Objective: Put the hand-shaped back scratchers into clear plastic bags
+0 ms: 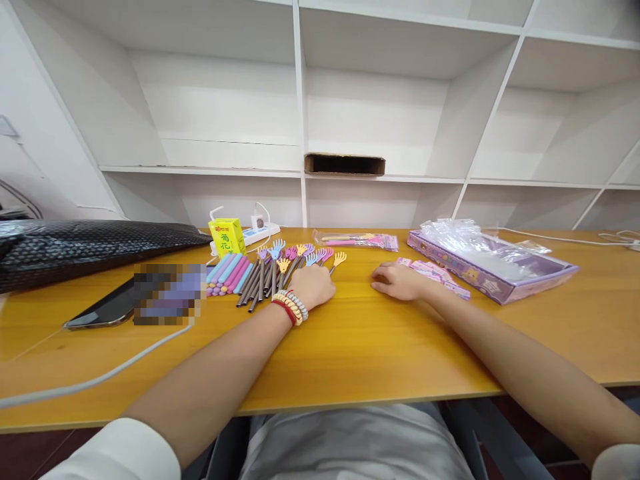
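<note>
My left hand (pixel 313 287), with coiled bands round its wrist, is curled with its knuckles up at the right end of a pile of back scratchers (pixel 260 275). These have dark metal rods and small coloured hand-shaped heads. One yellow-headed back scratcher (pixel 340 259) sticks out just beyond my knuckles, its rod running behind them. What my fingers hold, if anything, is hidden. Over on the right, my right hand (pixel 397 281) rests on the table, its fingers loosely bent and somewhat apart, with nothing visible in them. Pink printed cards (pixel 435 275) lie just beyond it, partly covered by the wrist.
Pastel foam-like grips (pixel 230 273) are stacked left of the pile, near a yellow drink carton (pixel 227 235) and a power strip (pixel 260 233). A packaged set (pixel 357 240) lies behind. A purple box (pixel 515 290) holds clear bags. A phone (pixel 107 303) and black wrapped bundle (pixel 100 247) lie left.
</note>
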Tool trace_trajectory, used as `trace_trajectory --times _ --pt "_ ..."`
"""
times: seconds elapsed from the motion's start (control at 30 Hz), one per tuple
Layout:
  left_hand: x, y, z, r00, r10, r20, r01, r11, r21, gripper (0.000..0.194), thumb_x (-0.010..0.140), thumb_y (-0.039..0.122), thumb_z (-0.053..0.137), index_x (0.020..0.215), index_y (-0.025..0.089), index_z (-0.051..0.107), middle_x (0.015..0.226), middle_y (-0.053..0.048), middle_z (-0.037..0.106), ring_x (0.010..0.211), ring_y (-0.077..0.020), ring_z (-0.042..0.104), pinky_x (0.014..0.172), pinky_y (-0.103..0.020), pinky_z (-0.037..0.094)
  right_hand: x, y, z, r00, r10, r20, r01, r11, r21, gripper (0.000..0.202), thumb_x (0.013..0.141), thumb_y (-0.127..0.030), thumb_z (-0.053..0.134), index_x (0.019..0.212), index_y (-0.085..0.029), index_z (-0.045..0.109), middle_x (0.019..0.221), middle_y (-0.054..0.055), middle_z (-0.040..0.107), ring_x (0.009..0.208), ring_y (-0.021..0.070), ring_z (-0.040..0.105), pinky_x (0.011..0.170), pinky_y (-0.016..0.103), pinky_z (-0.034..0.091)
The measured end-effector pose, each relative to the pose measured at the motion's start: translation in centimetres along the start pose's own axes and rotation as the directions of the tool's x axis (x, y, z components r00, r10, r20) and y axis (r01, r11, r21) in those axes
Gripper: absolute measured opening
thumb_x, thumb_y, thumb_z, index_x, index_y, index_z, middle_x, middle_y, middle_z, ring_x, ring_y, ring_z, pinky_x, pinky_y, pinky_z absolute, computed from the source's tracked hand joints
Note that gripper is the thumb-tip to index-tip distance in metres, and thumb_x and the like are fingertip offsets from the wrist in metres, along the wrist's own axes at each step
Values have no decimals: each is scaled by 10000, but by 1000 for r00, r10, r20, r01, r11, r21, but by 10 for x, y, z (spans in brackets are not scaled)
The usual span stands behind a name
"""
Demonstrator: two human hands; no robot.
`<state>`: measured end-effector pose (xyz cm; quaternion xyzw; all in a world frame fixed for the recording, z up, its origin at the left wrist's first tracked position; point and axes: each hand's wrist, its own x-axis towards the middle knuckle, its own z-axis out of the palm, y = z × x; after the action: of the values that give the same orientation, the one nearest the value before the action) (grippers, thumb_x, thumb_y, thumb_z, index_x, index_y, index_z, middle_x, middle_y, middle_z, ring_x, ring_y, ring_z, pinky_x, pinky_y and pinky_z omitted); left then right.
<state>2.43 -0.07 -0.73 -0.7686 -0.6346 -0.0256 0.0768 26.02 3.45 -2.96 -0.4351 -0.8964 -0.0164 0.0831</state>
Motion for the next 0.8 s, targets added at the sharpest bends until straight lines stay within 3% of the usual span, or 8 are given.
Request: trace_trajectory --times 0.27,0.43,0.8 --pt "3 -9 -7 996 -86 -20 85 996 -40 433 798 405 389 999 119 643 1018 -192 636 978 -297 587 823 -393 441 -1 0 0 1000 4 -8 -4 1000 -11 338 856 -403 417 1025 -182 610 1000 94 616 902 195 570 796 282 408" --pt "9 -24 -11 982 -183 -38 183 983 -1 384 789 352 415 993 127 650 1004 -172 649 966 -282 593 817 -381 446 -2 -1 -1 1000 -4 -9 4 1000 -6 342 861 -402 410 1020 -179 614 990 96 619 900 197 571 797 282 406" --pt "15 -29 -5 985 -164 53 162 986 28 360 729 231 431 966 98 667 995 -194 652 905 -303 617 741 -397 475 -2 0 0 1000 -7 -15 7 1000 1 337 858 -401 415 1018 -183 616 989 97 617 907 202 568 803 288 405"
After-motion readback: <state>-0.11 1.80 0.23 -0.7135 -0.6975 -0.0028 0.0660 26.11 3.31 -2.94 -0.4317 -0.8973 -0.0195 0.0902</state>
